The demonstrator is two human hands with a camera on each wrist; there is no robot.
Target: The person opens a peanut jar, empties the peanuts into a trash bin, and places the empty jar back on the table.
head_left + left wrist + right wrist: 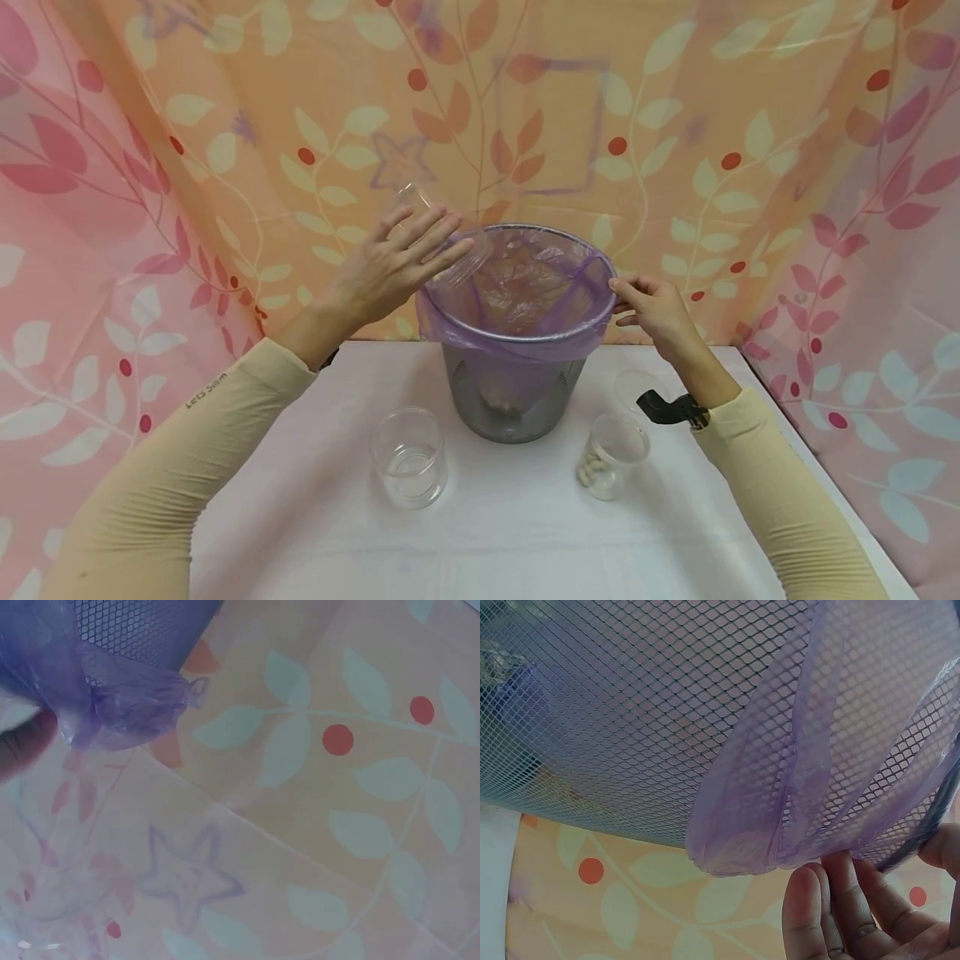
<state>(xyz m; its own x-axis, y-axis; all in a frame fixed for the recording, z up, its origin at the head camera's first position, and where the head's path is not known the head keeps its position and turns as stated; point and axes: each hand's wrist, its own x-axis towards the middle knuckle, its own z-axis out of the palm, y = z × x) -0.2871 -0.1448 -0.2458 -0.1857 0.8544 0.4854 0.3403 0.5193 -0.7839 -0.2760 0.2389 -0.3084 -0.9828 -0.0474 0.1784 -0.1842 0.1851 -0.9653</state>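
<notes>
At the left side of the bin's mouth, my left hand holds a clear plastic cup, tilted with its wide rim toward the bin's opening. In the left wrist view, the see-through cup shows faintly at the lower left. The grey mesh bin stands upright at the table's back, lined with a thin purple bag folded over its rim. My right hand pinches the bin's right rim, thumb on top, fingers below against the bag's folded edge, as the right wrist view shows.
A clear round container stands front left of the bin. To its front right is a clear cup with several pale, elongated pieces inside. A clear round lid lies behind that cup. Leaf-patterned curtains enclose the white table.
</notes>
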